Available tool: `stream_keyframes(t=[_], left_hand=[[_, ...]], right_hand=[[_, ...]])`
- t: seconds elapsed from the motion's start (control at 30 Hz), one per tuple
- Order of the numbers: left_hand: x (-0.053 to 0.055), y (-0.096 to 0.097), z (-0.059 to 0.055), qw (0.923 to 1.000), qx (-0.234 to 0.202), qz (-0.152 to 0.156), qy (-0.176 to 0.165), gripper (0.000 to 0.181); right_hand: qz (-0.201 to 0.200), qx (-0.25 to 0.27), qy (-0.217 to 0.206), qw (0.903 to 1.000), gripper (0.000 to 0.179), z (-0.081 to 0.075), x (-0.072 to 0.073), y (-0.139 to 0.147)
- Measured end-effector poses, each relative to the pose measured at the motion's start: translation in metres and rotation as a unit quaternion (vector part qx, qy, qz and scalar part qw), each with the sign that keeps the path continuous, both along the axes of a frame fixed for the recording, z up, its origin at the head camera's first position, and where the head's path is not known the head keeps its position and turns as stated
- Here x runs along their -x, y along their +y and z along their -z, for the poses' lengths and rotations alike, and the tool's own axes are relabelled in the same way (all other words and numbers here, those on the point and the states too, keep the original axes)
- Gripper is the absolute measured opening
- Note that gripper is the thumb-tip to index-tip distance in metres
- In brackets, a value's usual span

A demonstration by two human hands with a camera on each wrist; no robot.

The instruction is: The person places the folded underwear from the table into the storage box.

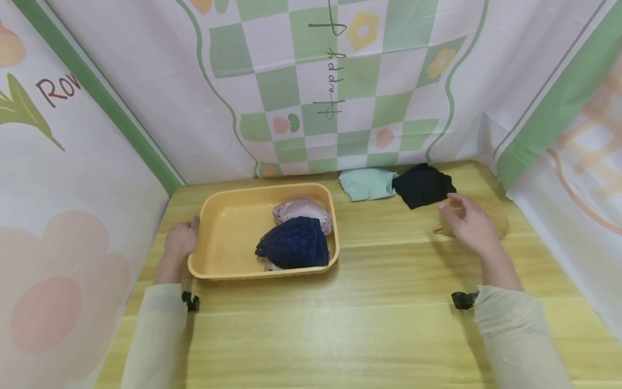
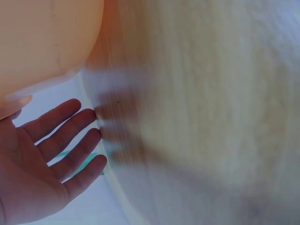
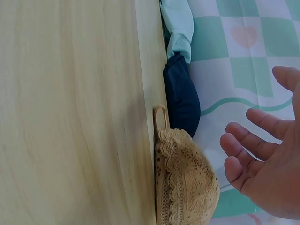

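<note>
My left hand [image 1: 181, 240] is at the left end of a yellow plastic basket [image 1: 223, 237], thumb against its side and the other fingers spread, as the left wrist view shows. Inside the basket's right half, a folded navy bra [image 1: 293, 243] lies over a pale pink one [image 1: 302, 208]. My right hand [image 1: 470, 227] hovers above a tan lace bra [image 3: 187, 180], fingers loosely bent and holding nothing. The head view has that bra partly hidden behind the hand. A black folded bra [image 1: 423, 185] lies just beyond it, touching a mint-green folded piece [image 1: 367, 185].
The wooden table [image 1: 320, 335] ends at a hanging cloth [image 1: 311, 86] with green checks along the back. More printed cloth [image 1: 87, 189] hangs at the left, and also at the right. Each wrist wears a small black device.
</note>
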State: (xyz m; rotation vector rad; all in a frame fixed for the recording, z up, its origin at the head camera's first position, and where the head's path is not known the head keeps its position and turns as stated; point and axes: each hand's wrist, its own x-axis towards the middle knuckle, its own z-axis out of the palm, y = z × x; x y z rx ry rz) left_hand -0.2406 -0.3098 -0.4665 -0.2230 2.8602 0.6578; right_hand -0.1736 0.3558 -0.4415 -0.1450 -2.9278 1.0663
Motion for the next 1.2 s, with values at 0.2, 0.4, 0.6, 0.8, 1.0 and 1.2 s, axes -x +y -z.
stream_keyframes(t=[0.2, 0.4, 0.6, 0.8, 1.0, 1.2], left_hand=[[0.000, 0.000, -0.001, 0.9999, 0.001, 0.007, 0.008, 0.087], [0.000, 0.001, -0.002, 1.0000, -0.002, 0.007, 0.006, 0.089], [0.001, 0.001, -0.003, 1.0000, -0.001, 0.008, 0.005, 0.090], [0.001, 0.001, -0.003, 1.0000, -0.005, 0.003, 0.001, 0.092], [0.000, 0.000, -0.004, 0.9999, -0.011, 0.002, -0.001, 0.091], [-0.002, 0.000, -0.003, 0.9999, -0.013, 0.000, -0.001, 0.089]], right_hand=[[0.010, -0.009, -0.005, 0.9999, 0.082, 0.001, 0.002, 0.007], [0.023, -0.008, 0.003, 0.9997, 0.081, 0.004, 0.003, 0.016], [0.036, -0.014, 0.007, 0.9992, 0.080, 0.006, 0.002, 0.022], [0.052, -0.020, 0.015, 0.9983, 0.080, 0.005, 0.001, 0.030], [0.067, -0.031, 0.004, 0.9973, 0.081, 0.005, -0.002, 0.039], [0.082, -0.038, -0.020, 0.9957, 0.088, 0.008, -0.002, 0.044]])
